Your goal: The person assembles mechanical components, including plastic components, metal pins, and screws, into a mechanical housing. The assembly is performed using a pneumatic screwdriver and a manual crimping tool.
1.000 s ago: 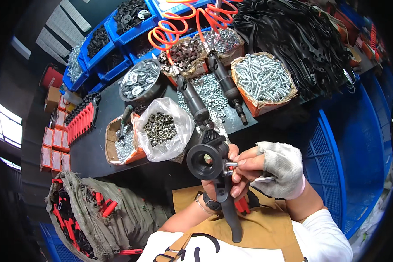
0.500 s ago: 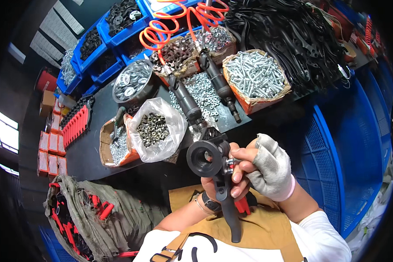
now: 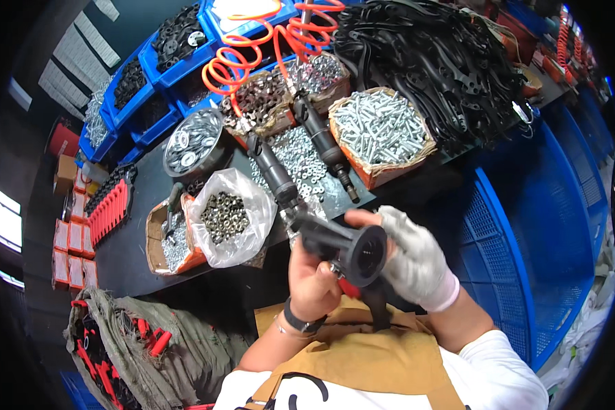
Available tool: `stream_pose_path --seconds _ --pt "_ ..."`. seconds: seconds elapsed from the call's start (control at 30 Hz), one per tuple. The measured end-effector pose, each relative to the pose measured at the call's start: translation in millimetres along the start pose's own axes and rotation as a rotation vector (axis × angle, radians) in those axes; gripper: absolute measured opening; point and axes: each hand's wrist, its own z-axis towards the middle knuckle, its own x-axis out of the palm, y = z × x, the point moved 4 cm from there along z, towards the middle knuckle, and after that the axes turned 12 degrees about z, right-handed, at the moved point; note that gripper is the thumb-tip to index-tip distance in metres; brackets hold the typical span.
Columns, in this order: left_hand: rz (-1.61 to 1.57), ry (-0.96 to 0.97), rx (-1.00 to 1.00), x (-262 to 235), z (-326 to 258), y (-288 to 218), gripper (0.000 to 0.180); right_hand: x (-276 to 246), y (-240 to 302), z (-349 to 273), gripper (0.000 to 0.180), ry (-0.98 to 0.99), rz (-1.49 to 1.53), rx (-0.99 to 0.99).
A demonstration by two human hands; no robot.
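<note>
Black all over, the chunky part with a round hollow end is up in the air between both hands on my feed, in front of the bench edge and above the tan cloth apron. I've got the bare left hand closed snugly around its near side, thumb pressed against it, with a dark-strapped watch on that wrist. The right hand in a whitish fingerless glove is at the other side of the round end, fingers bent. Its fingertips are partly hidden and a bit blurry for me, so I can't tell if it's really gripping or just touching.

Something red shows just under the part, too smeared for me to name.

Beyond the hands I see two dark cylindrical air tools on coiled orange hoses lying over loose silver nuts. Left of them is a clear plastic bag of metal nuts, touching an open cardboard box of small silver bits. To their right is an orange-sided box heaped with silver bolts, next to a big pile of long black levers. Blue perforated plastic crates stand off to my right, and a grey woven sack sits lower left.
</note>
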Motion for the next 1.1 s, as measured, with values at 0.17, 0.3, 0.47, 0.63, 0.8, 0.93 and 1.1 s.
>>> stream_pose_path --seconds 0.17,0.3,0.47,0.63,0.8,0.93,1.1 --pt "-0.027 0.102 -0.037 26.4 12.8 -16.1 0.067 13.0 3.7 -8.8 0.073 -0.017 -0.27 -0.249" --pt "0.051 0.039 0.035 25.7 13.4 -17.5 0.078 -7.3 2.9 6.5 0.058 0.116 -0.072 -0.213" --pt "0.039 -0.147 -0.01 10.0 48.7 -42.1 0.061 -74.2 -65.9 -0.4 0.04 -0.66 -0.604 -0.125" --pt "0.214 -0.118 -0.427 18.6 79.0 -2.1 0.061 -117.4 -110.1 16.8 0.044 -0.658 -0.845 -0.104" --pt "0.273 -0.006 -0.384 26.2 91.3 -2.2 0.051 -128.8 -127.1 28.1 0.054 -0.472 -0.791 0.045" --pt "0.349 -0.078 -0.401 32.2 98.2 -5.8 0.05 -131.2 -127.2 27.3 0.058 -0.405 -0.86 -0.002" --pt "0.356 -0.085 -0.452 28.5 108.6 -0.1 0.049 -130.5 -131.9 35.6 0.054 -0.346 -1.027 -0.006"
